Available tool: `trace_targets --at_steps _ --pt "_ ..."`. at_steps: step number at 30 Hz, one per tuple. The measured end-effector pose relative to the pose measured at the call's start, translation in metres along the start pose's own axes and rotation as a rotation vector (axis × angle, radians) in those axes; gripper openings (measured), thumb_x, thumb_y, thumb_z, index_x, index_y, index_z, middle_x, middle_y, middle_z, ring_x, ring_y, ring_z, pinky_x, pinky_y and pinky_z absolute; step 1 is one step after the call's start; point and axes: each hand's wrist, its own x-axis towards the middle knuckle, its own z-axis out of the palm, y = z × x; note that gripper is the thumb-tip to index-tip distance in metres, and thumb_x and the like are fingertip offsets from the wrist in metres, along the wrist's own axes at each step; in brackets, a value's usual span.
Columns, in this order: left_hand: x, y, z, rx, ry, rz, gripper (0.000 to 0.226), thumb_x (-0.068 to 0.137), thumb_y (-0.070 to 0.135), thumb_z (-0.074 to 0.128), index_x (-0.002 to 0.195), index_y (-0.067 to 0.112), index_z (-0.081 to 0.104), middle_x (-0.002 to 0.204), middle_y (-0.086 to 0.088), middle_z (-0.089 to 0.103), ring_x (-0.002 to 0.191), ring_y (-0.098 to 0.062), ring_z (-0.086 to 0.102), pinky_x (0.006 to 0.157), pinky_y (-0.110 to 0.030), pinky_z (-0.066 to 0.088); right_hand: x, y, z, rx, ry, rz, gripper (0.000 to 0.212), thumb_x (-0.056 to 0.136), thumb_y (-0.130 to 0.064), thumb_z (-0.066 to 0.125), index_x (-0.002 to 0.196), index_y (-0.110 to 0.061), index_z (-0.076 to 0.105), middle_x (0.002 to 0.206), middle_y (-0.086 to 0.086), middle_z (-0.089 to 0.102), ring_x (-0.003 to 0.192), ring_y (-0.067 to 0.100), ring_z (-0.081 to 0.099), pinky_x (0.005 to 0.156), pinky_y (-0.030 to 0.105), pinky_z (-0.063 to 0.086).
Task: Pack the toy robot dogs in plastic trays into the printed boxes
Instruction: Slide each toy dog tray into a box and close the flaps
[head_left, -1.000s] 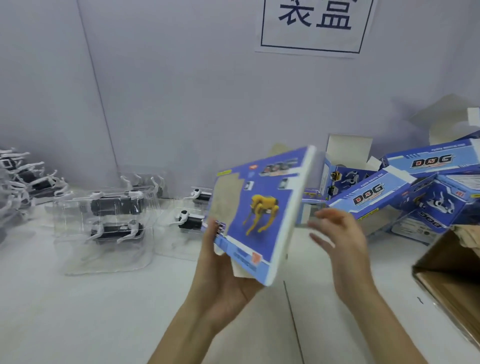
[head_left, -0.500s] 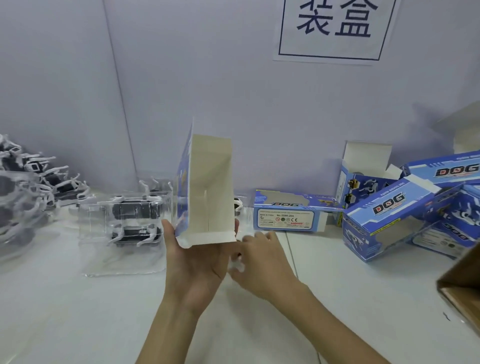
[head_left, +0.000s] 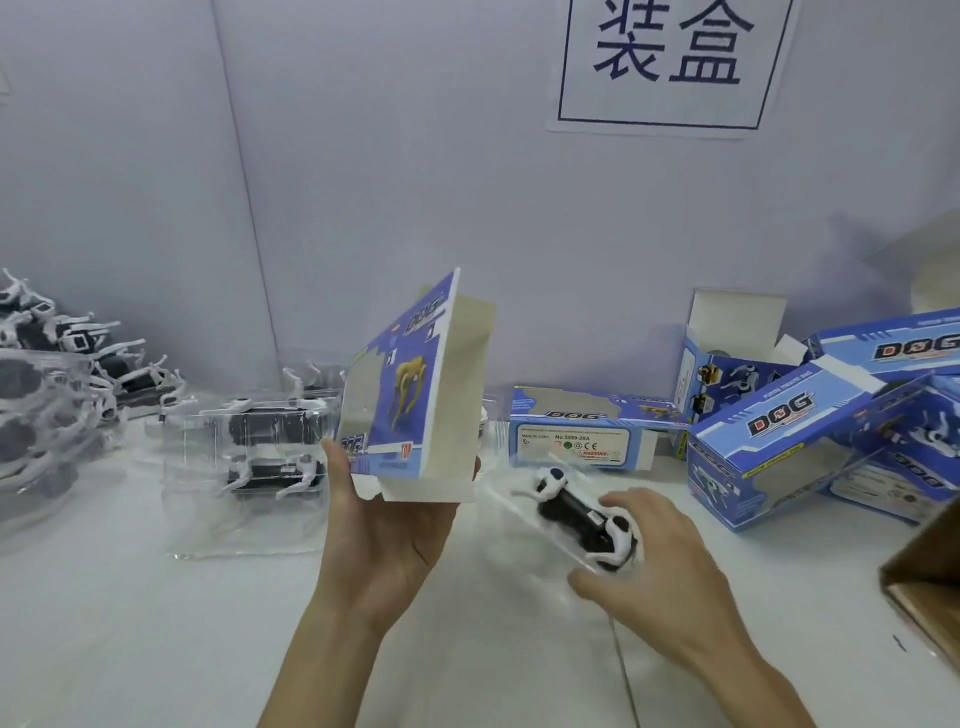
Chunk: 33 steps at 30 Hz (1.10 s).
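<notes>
While my left hand (head_left: 384, 545) is gripping one open printed box (head_left: 410, 384), my right hand (head_left: 660, 566) is clutching one trayed dog (head_left: 576, 506), not yet inserted; more trays (head_left: 249, 452) are waiting.

A blue printed box (head_left: 410, 384) shows a yellow dog; the trayed toy dog (head_left: 582, 506) is black-and-white.
</notes>
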Motion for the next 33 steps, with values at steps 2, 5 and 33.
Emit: trace_targets --at_steps 2,5,33 --pt "0.001 0.001 -0.004 0.017 -0.043 0.028 0.076 0.083 0.073 0.05 0.12 0.011 0.074 0.133 -0.015 0.065 0.109 -0.036 0.07 0.073 -0.039 0.063 0.005 0.008 -0.013 0.07 0.199 0.051 0.064 0.055 -0.046 0.083 0.114 -0.042 0.056 0.121 -0.02 0.049 0.116 0.012 0.046 0.081 0.029 0.038" --pt "0.009 -0.006 -0.011 0.001 -0.043 0.074 0.072 0.087 0.07 0.054 0.119 0.009 0.075 0.134 -0.017 0.064 0.118 -0.035 0.065 0.085 -0.044 0.06 0.011 0.014 -0.032 0.192 0.341 -0.03 0.066 0.061 -0.029 0.094 0.118 -0.036 0.062 0.143 -0.004 0.045 0.136 0.019 0.04 0.101 0.033 0.034" --pt "0.012 -0.037 -0.009 0.663 0.116 -0.17 0.076 0.078 0.07 0.054 0.132 0.017 0.065 0.122 -0.012 0.071 0.103 -0.032 0.071 0.079 -0.045 0.061 -0.009 -0.025 -0.026 0.508 0.08 -0.511 0.062 0.077 -0.032 0.08 0.133 -0.024 0.054 0.15 -0.002 0.041 0.142 0.022 0.038 0.11 0.024 0.036"
